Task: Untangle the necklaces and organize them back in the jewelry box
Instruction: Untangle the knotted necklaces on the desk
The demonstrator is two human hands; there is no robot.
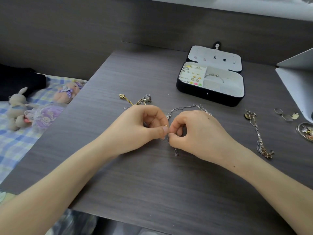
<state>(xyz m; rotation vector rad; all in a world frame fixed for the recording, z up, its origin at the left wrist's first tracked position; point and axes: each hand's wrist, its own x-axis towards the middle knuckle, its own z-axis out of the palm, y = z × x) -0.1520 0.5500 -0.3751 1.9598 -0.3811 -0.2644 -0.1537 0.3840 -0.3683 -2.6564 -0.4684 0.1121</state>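
Observation:
A thin silver necklace (186, 108) lies looped on the dark wooden table (152, 175). My left hand (140, 128) and my right hand (194, 131) meet at the table's middle, each pinching that silver chain between thumb and fingertips. A short end of the chain (175, 151) hangs below my right fingers. Behind my left hand lies a gold necklace (128, 100) tangled with other pieces. Another silver chain (258, 133) stretches along the right side. The black jewelry box (210, 77) stands open at the back, holding earrings and a bracelet.
Rings (286, 115) and a small metal dish (306, 131) sit at the right edge, beside a white laptop (298, 77). Left of the table, plush toys (17, 107) lie on a checked bedsheet. A dark wall panel runs behind the table.

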